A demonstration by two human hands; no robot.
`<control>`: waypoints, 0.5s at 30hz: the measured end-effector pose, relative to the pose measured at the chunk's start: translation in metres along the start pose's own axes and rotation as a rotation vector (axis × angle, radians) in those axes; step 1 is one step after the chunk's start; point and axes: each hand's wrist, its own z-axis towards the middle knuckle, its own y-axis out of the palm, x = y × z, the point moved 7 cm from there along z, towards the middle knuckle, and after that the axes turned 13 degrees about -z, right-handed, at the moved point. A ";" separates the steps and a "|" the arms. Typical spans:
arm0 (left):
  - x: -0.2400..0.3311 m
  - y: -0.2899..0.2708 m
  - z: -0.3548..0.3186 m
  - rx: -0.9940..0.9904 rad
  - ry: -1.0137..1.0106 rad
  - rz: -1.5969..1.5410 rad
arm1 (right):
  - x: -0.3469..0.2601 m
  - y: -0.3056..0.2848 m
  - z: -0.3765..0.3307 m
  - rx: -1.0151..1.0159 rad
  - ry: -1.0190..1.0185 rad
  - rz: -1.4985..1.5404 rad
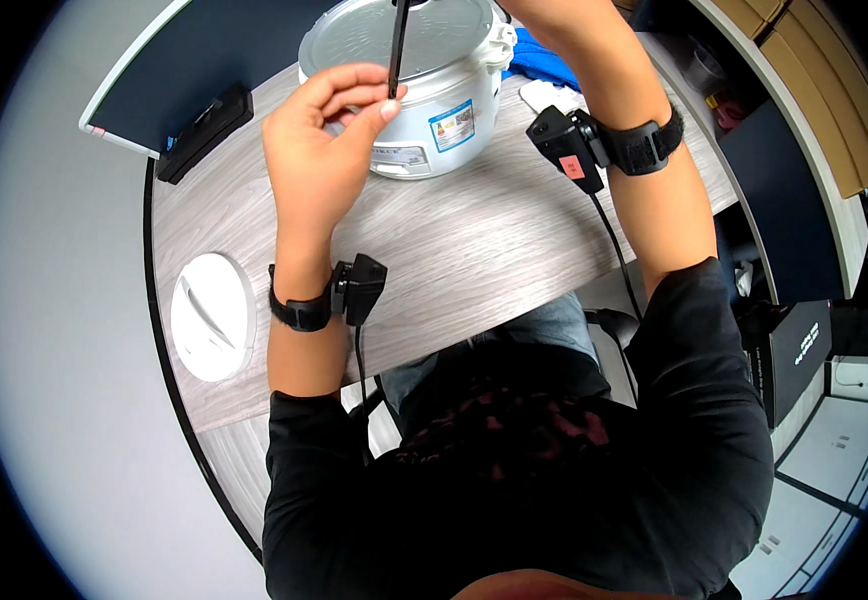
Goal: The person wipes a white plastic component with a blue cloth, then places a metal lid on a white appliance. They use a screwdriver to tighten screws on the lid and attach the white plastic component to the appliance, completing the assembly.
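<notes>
Thumb and fingers of my left hand (329, 135) pinch the lower end of a thin black bar (399, 50), which rises past the top edge of the view. Behind that hand stands a round white rice cooker (489, 115) with a grey top, a side latch and a blue-edged label on its front. My right forearm (669, 215) reaches up over the table to the right of the cooker. The right hand itself lies beyond the top edge, so its fingers are hidden.
The wood-grain table (474, 240) carries a white oval disc (214, 315) with a raised grip at the left. A long black case (206, 132) lies by the dark partition. Blue cloth (544, 60) and a white item (551, 97) sit right of the cooker. Cables hang from both wrist straps.
</notes>
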 end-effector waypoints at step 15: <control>-0.019 0.011 0.030 0.070 0.061 0.223 | -0.001 0.002 0.020 0.016 -0.115 -0.268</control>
